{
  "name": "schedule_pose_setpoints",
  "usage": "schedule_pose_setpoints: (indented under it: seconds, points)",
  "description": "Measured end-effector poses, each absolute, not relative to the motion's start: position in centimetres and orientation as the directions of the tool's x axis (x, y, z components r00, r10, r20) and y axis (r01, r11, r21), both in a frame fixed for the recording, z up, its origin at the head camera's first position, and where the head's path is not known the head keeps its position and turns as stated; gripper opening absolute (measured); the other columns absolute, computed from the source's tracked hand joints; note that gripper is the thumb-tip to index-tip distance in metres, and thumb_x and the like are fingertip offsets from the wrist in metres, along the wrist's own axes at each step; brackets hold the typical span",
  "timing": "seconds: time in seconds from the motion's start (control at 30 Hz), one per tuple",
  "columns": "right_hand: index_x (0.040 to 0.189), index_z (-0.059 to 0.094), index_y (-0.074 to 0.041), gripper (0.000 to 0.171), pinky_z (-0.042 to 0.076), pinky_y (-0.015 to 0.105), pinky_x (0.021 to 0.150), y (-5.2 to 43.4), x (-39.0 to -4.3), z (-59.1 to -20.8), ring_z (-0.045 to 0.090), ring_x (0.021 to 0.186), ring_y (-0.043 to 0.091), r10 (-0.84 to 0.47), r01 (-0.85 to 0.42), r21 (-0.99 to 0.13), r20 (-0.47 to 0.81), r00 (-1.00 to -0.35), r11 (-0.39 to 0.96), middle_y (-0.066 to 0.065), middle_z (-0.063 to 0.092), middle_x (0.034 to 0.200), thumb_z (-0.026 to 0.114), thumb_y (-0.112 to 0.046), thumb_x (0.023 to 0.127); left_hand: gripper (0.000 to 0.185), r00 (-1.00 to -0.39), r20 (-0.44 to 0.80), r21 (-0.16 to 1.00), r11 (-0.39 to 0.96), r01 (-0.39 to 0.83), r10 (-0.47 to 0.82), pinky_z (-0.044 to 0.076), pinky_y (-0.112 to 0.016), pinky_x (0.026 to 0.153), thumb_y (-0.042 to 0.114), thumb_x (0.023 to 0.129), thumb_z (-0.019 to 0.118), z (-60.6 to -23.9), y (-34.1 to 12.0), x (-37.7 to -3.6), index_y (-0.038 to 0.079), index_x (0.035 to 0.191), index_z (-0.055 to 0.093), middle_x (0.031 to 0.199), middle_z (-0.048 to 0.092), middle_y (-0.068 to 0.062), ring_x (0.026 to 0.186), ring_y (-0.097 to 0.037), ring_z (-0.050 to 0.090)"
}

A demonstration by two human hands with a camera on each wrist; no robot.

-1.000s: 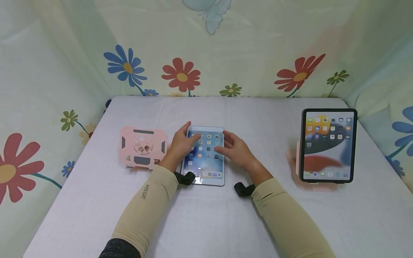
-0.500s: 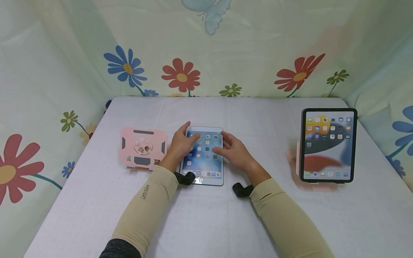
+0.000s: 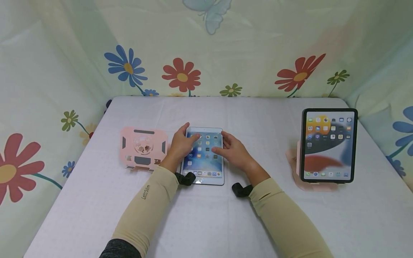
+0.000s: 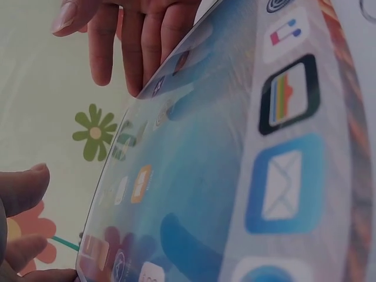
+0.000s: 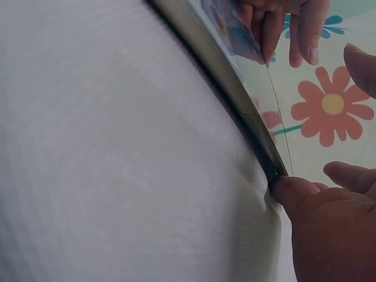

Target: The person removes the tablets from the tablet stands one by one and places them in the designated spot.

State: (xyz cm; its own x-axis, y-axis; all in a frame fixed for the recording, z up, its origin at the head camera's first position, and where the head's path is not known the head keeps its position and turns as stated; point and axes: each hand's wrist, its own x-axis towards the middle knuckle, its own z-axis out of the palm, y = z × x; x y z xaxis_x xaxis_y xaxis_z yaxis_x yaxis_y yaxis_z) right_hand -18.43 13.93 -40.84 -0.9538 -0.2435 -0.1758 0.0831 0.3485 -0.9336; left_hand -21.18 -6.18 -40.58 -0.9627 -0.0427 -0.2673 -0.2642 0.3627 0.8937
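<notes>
A small white tablet (image 3: pixel 204 161) lies on the table in upright orientation, its screen lit with app icons; the left wrist view shows the screen (image 4: pixel 194 176) close up. My left hand (image 3: pixel 182 143) is at its upper left edge, fingers along the side and thumb stretched out over the icons. On the opposite edge my right hand (image 3: pixel 235 148) touches the side with its fingers. Its thumb points inward above the screen. In the right wrist view, a finger (image 5: pixel 294 191) meets the tablet's edge (image 5: pixel 235 100), while the thumb is raised off the glass.
To the left stands a pink stand (image 3: pixel 144 146) with grey pads and a round cutout. A larger black-framed tablet (image 3: pixel 327 147) leans on another pink stand (image 3: pixel 314 186) at the right. White cloth covers the table (image 3: pixel 206 222); a flowered curtain (image 3: pixel 251 43) surrounds it.
The small tablet has shifted very slightly, first left, then a touch toward me. My right hand has moved slightly left along with it; the left hand is almost still.
</notes>
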Motion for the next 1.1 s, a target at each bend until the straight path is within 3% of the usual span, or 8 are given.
schedule_pose_setpoints:
  seconds: [0.9, 1.1]
  points:
    - [0.159, 0.016, 0.000, 0.087, 0.028, 0.039, 0.115, 14.16, -18.46, -41.00, 0.024, 0.148, 0.028, -0.243, 0.080, -0.926, -0.179, -0.953, 0.370, 0.017, 0.019, 0.163, 0.071, -0.022, 0.095, 0.065, -0.962, -0.271, 0.881, 0.395, -0.260, -0.028, 0.031, -0.056, 0.113, 0.036, 0.098, 0.065, -40.72, -5.97, -20.86, 0.025, 0.156, 0.036, 0.159, 0.034, -0.009, 0.141, -0.035, 0.036]
    - [0.159, 0.022, -0.004, 0.080, 0.029, 0.041, 0.115, 14.42, -18.39, -40.92, 0.025, 0.148, 0.029, -0.237, 0.052, -0.912, -0.161, -0.958, 0.407, 0.015, 0.023, 0.163, 0.068, -0.025, 0.097, 0.066, -0.964, -0.263, 0.889, 0.381, -0.254, -0.030, 0.028, -0.055, 0.114, 0.035, 0.098, 0.066, -40.70, -5.85, -20.75, 0.025, 0.156, 0.036, 0.160, 0.031, -0.009, 0.144, -0.034, 0.031]
